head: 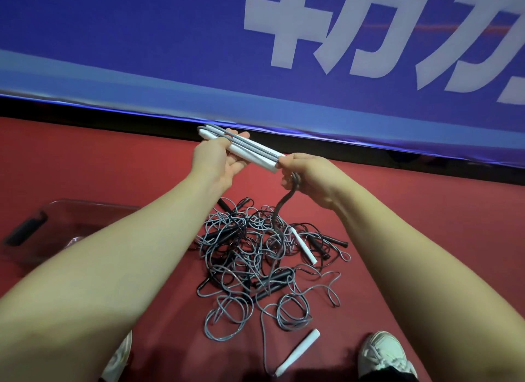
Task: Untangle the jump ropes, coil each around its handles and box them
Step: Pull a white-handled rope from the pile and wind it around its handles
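1. Left hand [218,160]: raised above the floor, fingers and thumb curled round a pair of white handles [250,155] held side by side.
2. White handles: slanting from upper left to lower right between the two hands, with lengths of grey rope [255,147] laid along their upper side.
3. Right hand [306,177]: just beside the lower right end of the handles, fingers closed on the grey rope where it leaves them. From this hand the rope hangs down into the pile below.
4. Pile of ropes [261,256]: tangled grey and black cords on the red floor [412,225], under and between the forearms.
5. Black handles [272,278]: several, lying within the pile.
6. Loose white handle [304,246]: at the pile's right side, tilted.
7. Second white handle [298,350]: on the floor near the bottom edge, joined to a grey cord.
8. Clear box [93,204]: on the floor at left, partly hidden by the left forearm, with a black latch [25,231] on its near end. What it holds cannot be told.
9. Blue banner [142,40]: behind, with large white lettering.
10. White shoes [383,353]: at the bottom edge.
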Motion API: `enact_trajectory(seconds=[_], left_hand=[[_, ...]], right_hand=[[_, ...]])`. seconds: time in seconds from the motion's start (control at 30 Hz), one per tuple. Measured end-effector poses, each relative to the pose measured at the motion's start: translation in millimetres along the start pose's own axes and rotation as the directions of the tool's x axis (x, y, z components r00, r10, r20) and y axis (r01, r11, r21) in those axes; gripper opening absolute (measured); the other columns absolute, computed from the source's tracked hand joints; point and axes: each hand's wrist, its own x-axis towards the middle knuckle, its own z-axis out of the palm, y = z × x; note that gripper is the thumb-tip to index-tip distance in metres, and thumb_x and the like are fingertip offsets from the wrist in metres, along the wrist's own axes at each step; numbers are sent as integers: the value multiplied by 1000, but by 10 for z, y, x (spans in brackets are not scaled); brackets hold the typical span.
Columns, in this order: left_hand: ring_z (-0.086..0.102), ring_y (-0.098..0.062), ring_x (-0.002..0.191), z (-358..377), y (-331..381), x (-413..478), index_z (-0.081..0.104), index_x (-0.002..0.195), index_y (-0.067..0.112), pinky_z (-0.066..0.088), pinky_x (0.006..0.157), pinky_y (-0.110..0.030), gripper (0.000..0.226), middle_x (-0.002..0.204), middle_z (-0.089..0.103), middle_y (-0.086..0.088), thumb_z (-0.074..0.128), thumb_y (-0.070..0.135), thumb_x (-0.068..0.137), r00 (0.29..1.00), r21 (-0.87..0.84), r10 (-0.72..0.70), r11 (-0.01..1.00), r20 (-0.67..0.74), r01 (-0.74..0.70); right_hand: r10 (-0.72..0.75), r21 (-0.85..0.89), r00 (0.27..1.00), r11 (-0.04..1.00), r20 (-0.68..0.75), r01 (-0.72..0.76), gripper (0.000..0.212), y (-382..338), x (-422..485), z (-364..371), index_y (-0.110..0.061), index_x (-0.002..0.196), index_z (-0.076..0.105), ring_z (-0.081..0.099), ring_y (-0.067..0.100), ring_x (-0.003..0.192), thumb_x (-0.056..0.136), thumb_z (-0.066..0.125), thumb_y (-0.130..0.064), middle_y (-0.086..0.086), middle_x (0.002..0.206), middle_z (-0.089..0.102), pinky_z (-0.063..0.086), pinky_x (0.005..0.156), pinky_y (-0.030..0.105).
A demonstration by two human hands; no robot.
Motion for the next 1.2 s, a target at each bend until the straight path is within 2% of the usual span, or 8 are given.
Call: enact_trajectory(seconds=[0.1,0.23,0.37,0.53,0.73,0.87,1.03,1.2], left_hand=[[68,-21,79,-25,7,6,52,89,11,54,55,-37,21,87,67,-12,36,1,98,1000,2,-15,1000,1,15],[67,-22,79,-50,-3,7,53,87,11,54,57,-38,23,88,67,-12,35,2,99,999,0,-47,999,3,47],[66,-23,78,-60,-14,14,53,88,10,53,60,-40,23,89,67,-12,35,3,99,997,-44,-74,996,-1,74],[67,-23,74,-68,-29,8,53,99,8,54,57,-42,18,90,67,-12,37,1,98,994,-140,-111,984,-8,109],[69,-20,75,-114,-8,15,56,100,9,57,59,-39,14,91,69,-9,43,9,99,995,-72,-63,995,78,69],[68,-22,83,-110,25,19,55,108,10,55,64,-40,16,95,69,-8,43,8,99,992,-8,-41,999,117,42],[65,-26,79,-68,50,26,55,91,6,52,61,-43,19,91,66,-12,38,0,98,996,-93,-88,992,27,90],[65,-26,79,-55,92,65,54,92,6,52,61,-44,23,89,65,-12,34,-3,97,997,-133,-66,989,-26,62]], right_hand=[[-35,-40,999,999,1,35,18,16,-10,-15,-15,77,58,46,10,55,93,52,-9,-4,64,51,42,56,19],[-270,-548,953,823,-141,152,21,32,5,40,-26,73,51,45,2,62,94,54,-21,-9,76,53,36,54,14],[-214,-443,969,886,-124,138,20,83,25,102,-23,78,50,57,-3,55,98,46,-24,4,90,58,37,52,15],[-273,-322,952,921,-135,219,16,125,5,155,-22,85,50,51,18,66,99,43,-23,-4,71,65,38,64,32],[-268,-369,952,908,-144,200,15,178,26,218,-24,86,51,41,14,57,99,43,-25,-8,67,67,34,45,15],[-265,-383,954,903,-141,195,15,173,23,217,-24,86,51,40,13,57,98,43,-26,-8,68,67,33,44,15],[-279,-412,946,891,-164,191,15,94,11,248,-26,85,50,47,1,49,98,43,-27,-6,72,65,34,46,13],[-473,-864,878,470,-77,177,17,-60,-2,247,-19,101,52,53,22,73,99,40,-31,0,87,63,38,58,31]])
